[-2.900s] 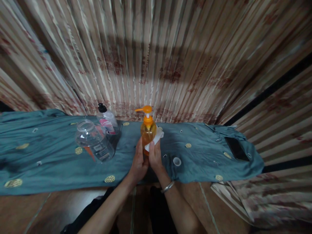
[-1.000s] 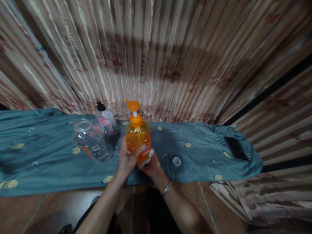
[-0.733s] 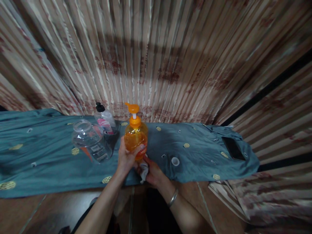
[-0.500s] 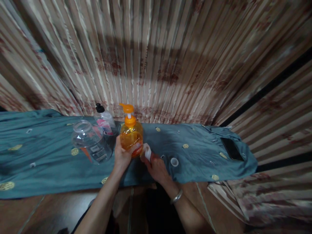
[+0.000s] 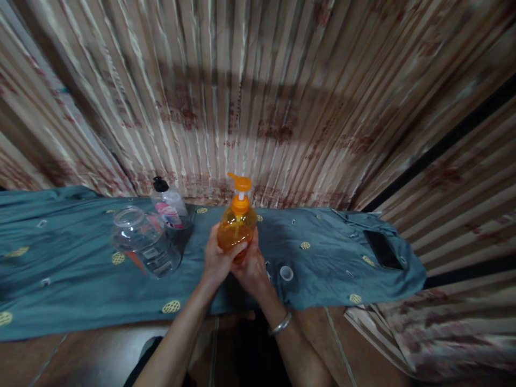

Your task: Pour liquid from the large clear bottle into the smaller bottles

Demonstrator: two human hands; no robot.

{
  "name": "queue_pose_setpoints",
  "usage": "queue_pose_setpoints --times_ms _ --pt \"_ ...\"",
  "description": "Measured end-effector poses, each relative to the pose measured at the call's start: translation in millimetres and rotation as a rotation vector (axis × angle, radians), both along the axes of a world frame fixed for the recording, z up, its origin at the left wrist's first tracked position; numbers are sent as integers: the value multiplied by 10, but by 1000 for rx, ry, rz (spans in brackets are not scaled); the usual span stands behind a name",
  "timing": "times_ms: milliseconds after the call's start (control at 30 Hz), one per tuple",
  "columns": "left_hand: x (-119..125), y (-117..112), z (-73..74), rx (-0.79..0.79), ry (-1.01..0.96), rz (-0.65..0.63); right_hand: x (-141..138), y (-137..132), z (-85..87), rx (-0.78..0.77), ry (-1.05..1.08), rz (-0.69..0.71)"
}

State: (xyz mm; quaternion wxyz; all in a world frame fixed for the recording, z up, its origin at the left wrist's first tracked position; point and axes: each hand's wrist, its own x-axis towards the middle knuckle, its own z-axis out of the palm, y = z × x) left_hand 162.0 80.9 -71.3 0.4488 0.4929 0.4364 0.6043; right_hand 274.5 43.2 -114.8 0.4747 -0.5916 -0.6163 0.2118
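An orange pump bottle (image 5: 236, 228) with an orange pump head stands upright above the blue patterned cloth (image 5: 72, 279). My left hand (image 5: 216, 259) is wrapped round its left side and lower part. My right hand (image 5: 250, 264) is closed against its right side and base. The white rag that it held is hidden in the fingers. A metal bangle (image 5: 279, 324) sits on my right wrist.
A clear plastic jar (image 5: 142, 242) lies tilted to the left of the bottle, with a black-capped bottle with a pink label (image 5: 168, 202) behind it. A small white cap (image 5: 286, 272) lies right of my hands. A black phone (image 5: 383, 249) rests at the cloth's right end. Striped curtains hang behind.
The orange bottle moved right and turned, its pump spout pointing another way. My right hand came from beside the bottle up against it, and the white rag is hidden.
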Motion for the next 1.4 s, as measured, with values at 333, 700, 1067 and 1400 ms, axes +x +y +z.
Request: queue_pose_setpoints --times_ms 333,700,1067,1400 --pt "845 391 -229 106 34 -235 751 320 -35 8 14 -178" --pt "1304 679 -384 171 193 -271 1264 735 -131 -39 -25 -442" --pt "754 85 -776 10 138 -317 1194 789 -64 -123 -55 -583" --pt "655 -77 -899 -71 92 -322 1327 673 104 -251 -152 -612"
